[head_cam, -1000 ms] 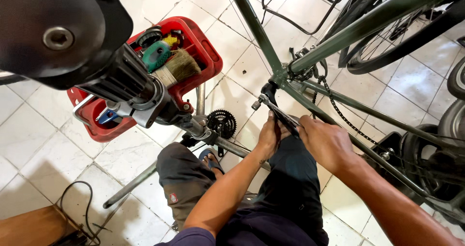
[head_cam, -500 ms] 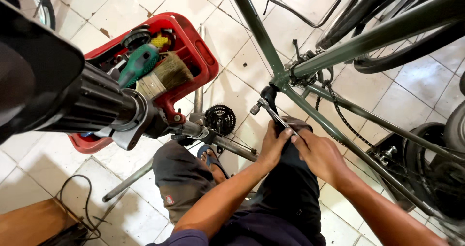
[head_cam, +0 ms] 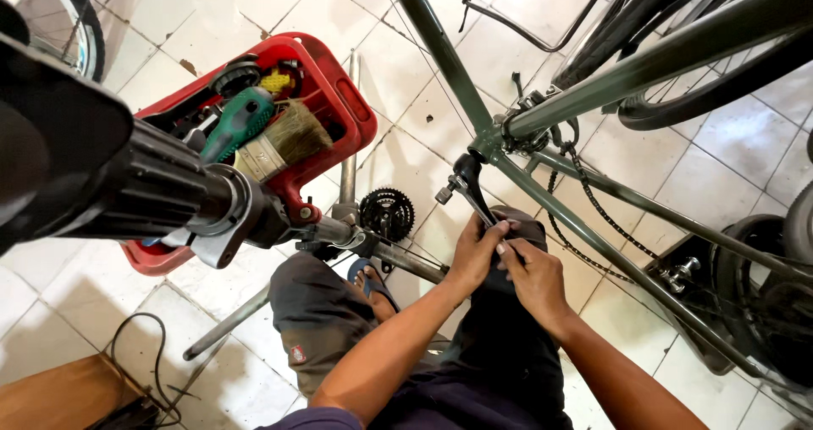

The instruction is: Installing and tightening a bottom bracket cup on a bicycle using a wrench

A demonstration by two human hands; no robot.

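Two hands are meeting on one tool in the head view, the only one you have. Your left hand (head_cam: 476, 256) is closing its fingers around the lower end of the slim black metal crank arm (head_cam: 471, 195), and your right hand (head_cam: 532, 279) is gripping just beside it, fingertips touching the same end. The arm is running up and to the left from your hands to the bottom bracket of the dark green steel bicycle frame (head_cam: 644, 62), where the down tube and seat tube are joining; a small silver fitting is sticking out near its top end. The loose black chain (head_cam: 584, 184) is hanging just right of that joint.

Judging from this, you are working the crank at the bottom bracket, and the turning or pulling step is in hand rather than finished, since the arm is sitting on the frame. The next move is likely calling for a steady two-handed pull with the frame kept from swinging.

Lower left of the joint, a black toothed chainring set (head_cam: 387, 212) is lying on the white tiled floor (head_cam: 76, 286). Beyond it, a red plastic tool tray (head_cam: 360, 117) is holding a green-handled tool (head_cam: 237, 121) and a straw-bristled brush (head_cam: 288, 140).
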